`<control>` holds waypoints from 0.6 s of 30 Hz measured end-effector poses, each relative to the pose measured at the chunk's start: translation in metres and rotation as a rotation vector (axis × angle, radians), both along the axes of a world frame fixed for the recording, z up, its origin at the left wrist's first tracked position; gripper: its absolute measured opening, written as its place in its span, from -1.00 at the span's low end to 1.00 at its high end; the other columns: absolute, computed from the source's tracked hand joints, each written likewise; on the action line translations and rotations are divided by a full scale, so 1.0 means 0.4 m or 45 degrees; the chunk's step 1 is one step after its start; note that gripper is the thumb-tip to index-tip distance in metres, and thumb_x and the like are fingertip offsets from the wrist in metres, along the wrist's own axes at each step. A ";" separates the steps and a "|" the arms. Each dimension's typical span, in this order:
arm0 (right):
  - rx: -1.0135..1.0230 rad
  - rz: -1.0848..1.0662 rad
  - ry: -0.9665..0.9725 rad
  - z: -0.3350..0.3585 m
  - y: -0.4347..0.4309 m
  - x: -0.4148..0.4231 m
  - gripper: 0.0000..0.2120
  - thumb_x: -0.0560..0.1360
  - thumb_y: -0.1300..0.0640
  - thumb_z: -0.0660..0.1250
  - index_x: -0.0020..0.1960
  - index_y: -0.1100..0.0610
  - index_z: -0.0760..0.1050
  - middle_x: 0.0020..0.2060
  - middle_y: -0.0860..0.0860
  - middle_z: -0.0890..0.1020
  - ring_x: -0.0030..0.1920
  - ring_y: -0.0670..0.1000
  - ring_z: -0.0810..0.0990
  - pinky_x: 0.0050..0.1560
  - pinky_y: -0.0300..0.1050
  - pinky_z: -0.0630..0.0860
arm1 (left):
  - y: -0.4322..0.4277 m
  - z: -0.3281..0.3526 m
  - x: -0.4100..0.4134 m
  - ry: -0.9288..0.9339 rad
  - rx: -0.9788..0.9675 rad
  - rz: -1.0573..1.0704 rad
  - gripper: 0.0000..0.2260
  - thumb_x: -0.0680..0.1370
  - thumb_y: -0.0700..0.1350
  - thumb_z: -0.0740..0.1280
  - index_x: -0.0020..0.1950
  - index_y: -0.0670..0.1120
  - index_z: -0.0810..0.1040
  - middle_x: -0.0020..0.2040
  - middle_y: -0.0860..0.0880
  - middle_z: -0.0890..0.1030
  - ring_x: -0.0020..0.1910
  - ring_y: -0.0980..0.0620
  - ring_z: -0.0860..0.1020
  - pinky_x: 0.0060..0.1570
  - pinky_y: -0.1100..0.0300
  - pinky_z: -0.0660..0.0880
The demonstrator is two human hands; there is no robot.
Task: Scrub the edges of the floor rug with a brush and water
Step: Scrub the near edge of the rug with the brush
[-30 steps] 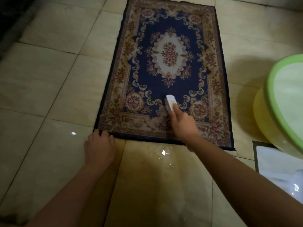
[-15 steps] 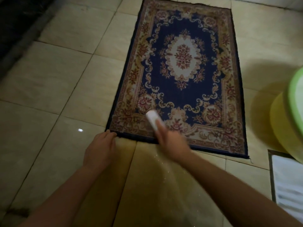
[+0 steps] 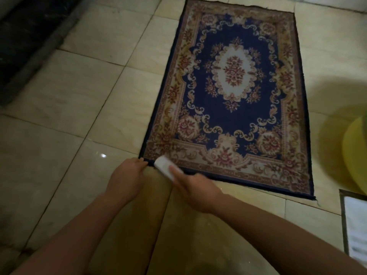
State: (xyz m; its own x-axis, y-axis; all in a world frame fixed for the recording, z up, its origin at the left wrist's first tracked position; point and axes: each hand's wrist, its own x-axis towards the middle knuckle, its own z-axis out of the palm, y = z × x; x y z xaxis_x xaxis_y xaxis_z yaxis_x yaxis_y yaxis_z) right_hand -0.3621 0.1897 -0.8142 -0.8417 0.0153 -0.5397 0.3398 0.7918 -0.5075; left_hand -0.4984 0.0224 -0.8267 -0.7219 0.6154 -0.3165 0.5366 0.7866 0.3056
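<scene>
A dark blue floor rug [image 3: 234, 92] with a beige and red floral border lies flat on the tiled floor. My right hand [image 3: 195, 188] grips a white brush [image 3: 164, 167] that sits on the rug's near edge, close to its near left corner. My left hand [image 3: 127, 175] rests on the floor with its fingertips touching that near left corner, just left of the brush. The brush's bristles are hidden beneath its white back.
A yellow basin [image 3: 355, 155] stands to the right of the rug, cut off by the frame. A white sheet with a dark border [image 3: 355, 225] lies at the right, near me. A dark raised step [image 3: 25, 40] runs along the far left. The tiles [image 3: 65, 120] left of the rug look glossy.
My right hand has swept the brush leftward along the rug's near edge, from its middle to the near left corner. My left hand has stayed at that corner. The view has shifted left.
</scene>
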 end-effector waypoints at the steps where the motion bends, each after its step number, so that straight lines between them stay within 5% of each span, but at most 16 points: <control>1: -0.041 0.104 0.006 0.010 -0.003 0.000 -0.53 0.67 -0.07 -0.05 0.56 -0.08 -0.01 -0.11 0.14 0.57 -0.32 0.01 0.41 -0.32 -0.10 0.37 | -0.001 0.002 -0.003 -0.006 -0.010 -0.018 -0.66 0.55 -0.23 0.26 0.33 -0.16 0.50 0.31 -0.17 0.50 0.27 -0.13 0.46 0.22 0.06 0.36; 3: -0.070 0.064 0.111 0.029 0.051 -0.031 -0.54 0.66 -0.09 -0.03 0.54 -0.10 0.08 -0.15 0.11 0.55 -0.30 0.00 0.48 -0.23 -0.03 0.50 | 0.000 0.003 -0.012 -0.019 -0.034 -0.043 -0.64 0.55 -0.23 0.26 0.35 -0.13 0.48 0.31 -0.14 0.50 0.27 -0.10 0.45 0.21 0.09 0.36; 5: -0.043 -0.257 0.230 0.038 0.139 -0.070 -0.56 0.66 -0.09 -0.01 0.53 -0.11 0.12 -0.09 0.12 0.60 -0.23 0.03 0.58 -0.14 0.04 0.60 | 0.001 0.005 -0.020 -0.036 -0.059 -0.019 -0.63 0.55 -0.25 0.23 0.36 -0.10 0.47 0.29 -0.11 0.51 0.26 -0.08 0.46 0.19 0.13 0.35; 8: 0.241 -0.555 0.177 0.019 0.204 -0.094 -0.54 0.66 -0.07 -0.04 0.55 -0.03 0.09 0.01 0.21 0.61 -0.14 0.17 0.60 -0.13 0.14 0.59 | 0.000 0.005 -0.017 -0.048 -0.047 -0.008 -0.61 0.55 -0.27 0.22 0.37 -0.09 0.46 0.32 -0.10 0.49 0.28 -0.06 0.44 0.22 0.15 0.34; 11: 0.125 -0.268 0.034 -0.006 0.092 -0.064 -0.53 0.67 -0.05 -0.05 0.55 -0.07 -0.03 -0.07 0.18 0.60 -0.22 0.09 0.58 -0.18 0.05 0.60 | 0.001 0.010 -0.017 -0.066 -0.048 -0.022 -0.61 0.54 -0.27 0.22 0.37 -0.10 0.46 0.31 -0.11 0.49 0.27 -0.07 0.44 0.22 0.15 0.34; 14: -0.048 0.168 -0.001 0.007 -0.027 -0.034 -0.53 0.67 -0.05 -0.03 0.55 -0.07 0.01 -0.23 0.06 0.49 -0.35 0.00 0.40 -0.36 -0.10 0.36 | 0.008 0.026 -0.022 -0.105 -0.042 -0.041 -0.64 0.52 -0.20 0.25 0.31 -0.13 0.52 0.21 -0.16 0.54 0.19 -0.11 0.48 0.13 0.13 0.36; 16: -0.097 0.127 0.106 0.021 -0.015 -0.044 -0.55 0.66 -0.08 -0.02 0.53 -0.09 0.11 -0.25 0.00 0.50 -0.34 -0.05 0.42 -0.34 -0.12 0.36 | 0.008 0.033 -0.028 -0.153 -0.018 -0.018 -0.62 0.47 -0.09 0.21 0.23 -0.14 0.58 0.12 -0.17 0.58 0.11 -0.15 0.52 0.04 0.13 0.39; 18: -0.131 -0.151 0.222 0.021 0.050 -0.070 -0.57 0.65 -0.11 0.00 0.51 -0.12 0.16 -0.07 0.07 0.61 -0.21 -0.01 0.57 -0.19 -0.03 0.56 | 0.004 0.027 -0.039 -0.157 -0.004 0.024 -0.67 0.50 -0.19 0.21 0.22 -0.15 0.59 0.11 -0.17 0.59 0.12 -0.16 0.53 0.08 0.12 0.39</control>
